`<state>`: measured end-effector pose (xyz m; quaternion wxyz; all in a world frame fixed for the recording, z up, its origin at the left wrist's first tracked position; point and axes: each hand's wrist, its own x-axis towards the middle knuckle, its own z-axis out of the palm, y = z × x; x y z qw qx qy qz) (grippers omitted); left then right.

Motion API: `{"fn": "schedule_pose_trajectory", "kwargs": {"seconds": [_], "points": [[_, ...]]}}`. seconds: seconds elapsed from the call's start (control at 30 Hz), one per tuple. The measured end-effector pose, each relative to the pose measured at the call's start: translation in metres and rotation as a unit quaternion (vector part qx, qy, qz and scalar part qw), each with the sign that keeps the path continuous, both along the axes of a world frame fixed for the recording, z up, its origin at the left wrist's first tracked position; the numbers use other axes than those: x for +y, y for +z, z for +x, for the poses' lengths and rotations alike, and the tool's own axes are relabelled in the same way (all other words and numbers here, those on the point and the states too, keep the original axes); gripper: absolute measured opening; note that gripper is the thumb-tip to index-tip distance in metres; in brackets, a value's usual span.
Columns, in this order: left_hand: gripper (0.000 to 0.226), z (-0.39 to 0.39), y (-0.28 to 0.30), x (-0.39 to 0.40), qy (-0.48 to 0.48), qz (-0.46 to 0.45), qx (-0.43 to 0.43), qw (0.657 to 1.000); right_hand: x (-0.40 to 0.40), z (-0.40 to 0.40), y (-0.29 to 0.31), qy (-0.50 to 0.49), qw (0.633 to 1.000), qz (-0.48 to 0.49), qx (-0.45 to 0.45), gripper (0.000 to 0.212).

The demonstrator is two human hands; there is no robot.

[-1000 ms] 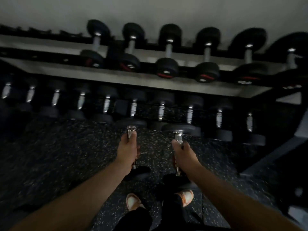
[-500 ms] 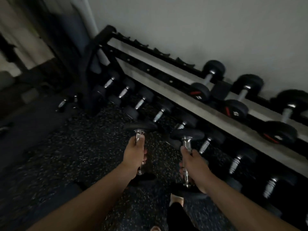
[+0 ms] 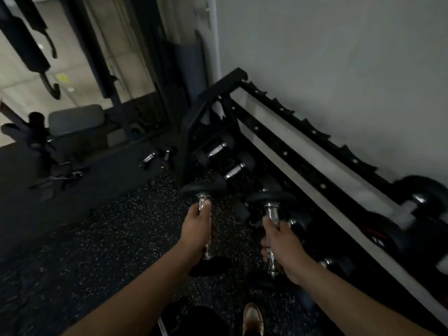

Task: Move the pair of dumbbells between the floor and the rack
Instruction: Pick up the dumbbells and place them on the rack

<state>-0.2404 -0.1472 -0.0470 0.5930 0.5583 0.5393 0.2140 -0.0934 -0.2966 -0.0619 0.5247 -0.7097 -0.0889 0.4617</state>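
My left hand (image 3: 197,230) grips the chrome handle of the left dumbbell (image 3: 203,190), a black-headed weight held off the speckled floor. My right hand (image 3: 282,241) grips the handle of the right dumbbell (image 3: 271,198) the same way, beside the first. Both dumbbells point away from me, their far heads level with the rack's left end. The dumbbell rack (image 3: 291,151) runs diagonally along the white wall on the right; its upper tier is bare at this end.
Other dumbbells (image 3: 218,149) lie on the rack's lower tier, and larger ones (image 3: 417,204) sit on the upper tier at right. Two small dumbbells (image 3: 155,157) lie on the floor past the rack's end. A padded bench (image 3: 75,120) and machine frame stand at left. My shoe (image 3: 252,318) shows below.
The view has swung left along the rack, from its loaded middle to its bare left end. Both hands have kept their grip on the two dumbbells, still carried off the floor.
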Motion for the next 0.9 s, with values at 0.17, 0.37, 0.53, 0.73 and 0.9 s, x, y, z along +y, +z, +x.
{"fn": "schedule_pose_trajectory", "kwargs": {"seconds": [0.17, 0.37, 0.53, 0.73, 0.9], "points": [[0.029, 0.021, 0.001, 0.075, 0.026, -0.003, -0.021, 0.999, 0.084, 0.032, 0.001, 0.012, 1.000, -0.006, -0.001, 0.044], [0.033, 0.051, -0.009, 0.183, 0.002, -0.014, -0.027, 1.000, 0.191, 0.060, -0.007, 0.001, 1.000, 0.005, 0.007, 0.040], [0.030, 0.083, -0.012, 0.276, -0.023, -0.030, -0.053, 0.998, 0.274, 0.078, -0.004, -0.035, 0.999, -0.005, -0.006, 0.040], [0.029, 0.143, -0.001, 0.386, -0.059, -0.022, -0.044, 0.997, 0.363, 0.116, 0.006, -0.105, 0.994, 0.001, 0.010, 0.039], [0.031, 0.204, -0.001, 0.451, -0.096, -0.022, -0.044, 0.994, 0.416, 0.161, 0.006, -0.150, 0.989, -0.001, -0.005, 0.040]]}}
